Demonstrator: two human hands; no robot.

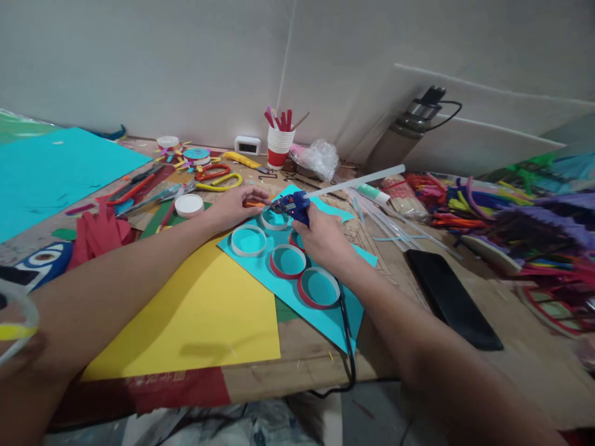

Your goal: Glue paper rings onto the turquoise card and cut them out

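Right hand point(325, 238) grips the glue gun point(298, 203), nozzle aimed at left hand point(237, 205) beside a ring point(275, 228); left's grasp I can't tell.

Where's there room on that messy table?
The yellow sheet looks bare between the left forearm and turquoise sheet. So does the brown tabletop right of the black phone. It's crowded around the scissors and in the colourful pile behind the phone.
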